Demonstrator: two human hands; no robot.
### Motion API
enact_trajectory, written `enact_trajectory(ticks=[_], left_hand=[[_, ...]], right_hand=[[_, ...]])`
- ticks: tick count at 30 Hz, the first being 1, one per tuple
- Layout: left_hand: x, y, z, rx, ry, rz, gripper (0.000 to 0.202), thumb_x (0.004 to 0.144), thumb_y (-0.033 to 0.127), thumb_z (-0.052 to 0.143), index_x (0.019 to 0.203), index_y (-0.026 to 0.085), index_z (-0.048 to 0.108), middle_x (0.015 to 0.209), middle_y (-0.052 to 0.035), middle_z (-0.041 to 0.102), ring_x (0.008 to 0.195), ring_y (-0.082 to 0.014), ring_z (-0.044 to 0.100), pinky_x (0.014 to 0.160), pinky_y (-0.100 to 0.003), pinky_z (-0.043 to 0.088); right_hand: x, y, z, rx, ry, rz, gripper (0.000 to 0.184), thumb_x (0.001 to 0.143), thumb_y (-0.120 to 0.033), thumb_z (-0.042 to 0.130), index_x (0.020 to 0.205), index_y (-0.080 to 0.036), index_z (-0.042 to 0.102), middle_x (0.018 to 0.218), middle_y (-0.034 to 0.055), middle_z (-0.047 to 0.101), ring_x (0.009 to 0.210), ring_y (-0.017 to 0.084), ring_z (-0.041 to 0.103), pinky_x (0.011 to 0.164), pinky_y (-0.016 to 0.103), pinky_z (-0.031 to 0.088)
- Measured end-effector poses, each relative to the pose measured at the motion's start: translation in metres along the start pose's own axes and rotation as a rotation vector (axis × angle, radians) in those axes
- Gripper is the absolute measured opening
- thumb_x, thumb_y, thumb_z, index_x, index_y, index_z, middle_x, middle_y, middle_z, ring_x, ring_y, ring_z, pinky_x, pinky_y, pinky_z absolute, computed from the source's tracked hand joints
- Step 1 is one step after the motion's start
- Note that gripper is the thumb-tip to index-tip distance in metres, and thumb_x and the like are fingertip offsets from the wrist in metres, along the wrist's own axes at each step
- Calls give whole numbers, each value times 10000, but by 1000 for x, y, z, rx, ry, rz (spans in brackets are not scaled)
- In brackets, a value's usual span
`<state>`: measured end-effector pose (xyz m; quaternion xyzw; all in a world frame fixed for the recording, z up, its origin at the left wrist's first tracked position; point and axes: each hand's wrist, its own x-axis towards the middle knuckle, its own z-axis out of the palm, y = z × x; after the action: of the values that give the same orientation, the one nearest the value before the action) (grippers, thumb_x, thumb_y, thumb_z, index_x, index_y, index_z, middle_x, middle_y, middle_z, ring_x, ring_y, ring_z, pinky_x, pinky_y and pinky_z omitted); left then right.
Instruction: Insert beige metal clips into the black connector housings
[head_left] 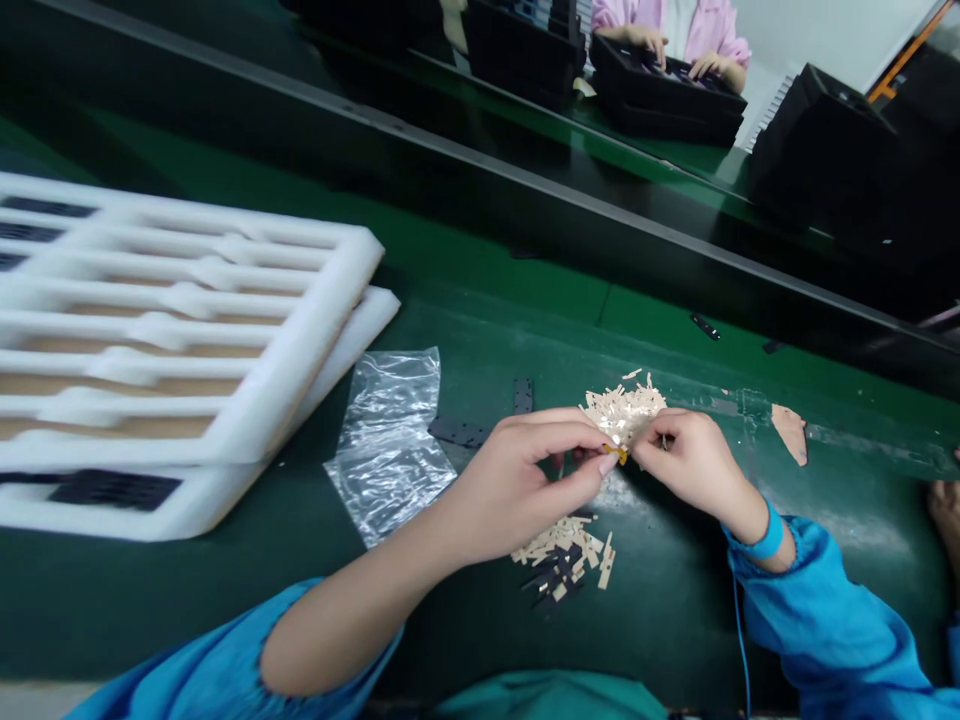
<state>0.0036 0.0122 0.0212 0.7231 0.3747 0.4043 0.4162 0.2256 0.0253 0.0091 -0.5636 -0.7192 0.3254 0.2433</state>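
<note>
My left hand (517,485) pinches a small yellow, flexible-looking part (621,455) between thumb and forefinger. Close by on its right, my right hand (690,455) has its fingertips pressed together; what they grip is too small to make out. A blue band (771,532) circles my right wrist, with a thin cord hanging from it. Just behind the fingertips lies a heap of tiny pale strips (619,405). Nearer to me is a second pile of cream strips (551,540), mixed with black pieces (556,575).
White foam trays (300,340) are stacked at left, beside a clear plastic bag (397,430) and black perforated strips (459,432). A tan scrap (790,433) lies at right. Behind a long rail (450,135), a person in pink (724,40) handles black trays (660,95). Another person's hand (946,515) shows at right.
</note>
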Motion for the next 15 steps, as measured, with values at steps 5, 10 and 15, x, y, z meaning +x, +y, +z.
enact_trajectory(ticks=[5, 10, 15], left_hand=[[0, 3, -8, -63, -69, 56, 160, 955, 115, 648, 927, 187, 788, 859, -15, 696, 753, -131, 656, 709, -241, 520], [-2, -3, -8, 1, -3, 173, 200, 954, 93, 660, 1011, 210, 812, 931, -28, 684, 830, -143, 656, 768, -257, 526], [1, -6, -7, -35, 51, 3, 128, 902, 179, 752, 1004, 219, 818, 824, -6, 698, 740, -144, 646, 710, -260, 526]], right_hand=[[6, 5, 5, 691, -360, 307, 438, 921, -573, 627, 776, -177, 742, 717, 41, 672, 590, 141, 584, 450, 213, 437], [0, -1, 3, 1115, -599, 503, 321, 770, -449, 841, 756, -138, 761, 649, 23, 687, 451, 87, 526, 357, 170, 385], [-4, -13, -1, 1113, -420, 406, 193, 723, -308, 873, 681, -152, 767, 529, -26, 613, 403, 53, 428, 389, 174, 324]])
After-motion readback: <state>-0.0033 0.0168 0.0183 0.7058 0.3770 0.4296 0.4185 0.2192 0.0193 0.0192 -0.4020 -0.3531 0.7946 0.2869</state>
